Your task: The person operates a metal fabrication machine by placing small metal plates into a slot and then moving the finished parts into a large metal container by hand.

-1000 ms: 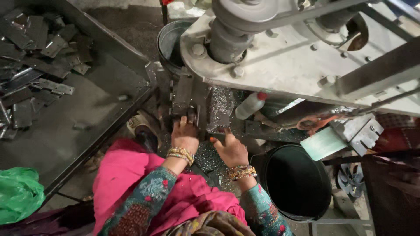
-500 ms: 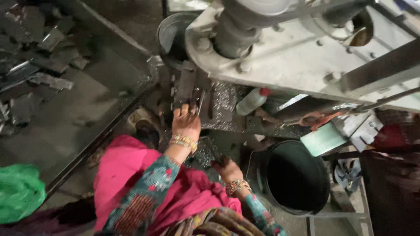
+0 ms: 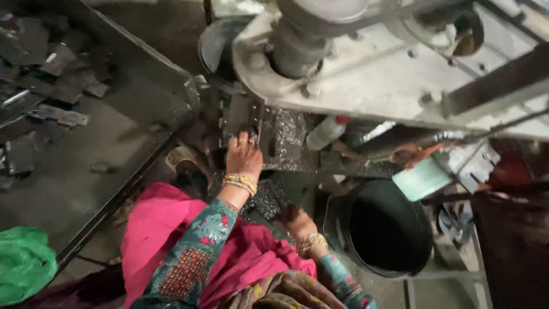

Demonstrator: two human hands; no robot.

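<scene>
My left hand (image 3: 245,155) reaches up to the dark metal block (image 3: 240,117) under the big grey press machine (image 3: 366,68), fingers pressed against a dark metal piece there. My right hand (image 3: 297,220) is lowered near my lap, over a heap of shiny metal scraps (image 3: 264,200); its fingers are curled and partly hidden, so what it holds is unclear. Both wrists wear gold bangles. My sleeves are teal patterned, and pink cloth (image 3: 166,229) covers my lap.
A black bucket (image 3: 389,229) stands at the right. A plastic bottle with a red cap (image 3: 325,133) lies under the machine. Dark metal offcuts (image 3: 40,86) lie on the sloped tray at left. A green bag (image 3: 23,263) sits bottom left.
My right hand has dropped from the machine's block down to the scrap heap by my lap. My left hand has stayed up at the block. The view shifted slightly.
</scene>
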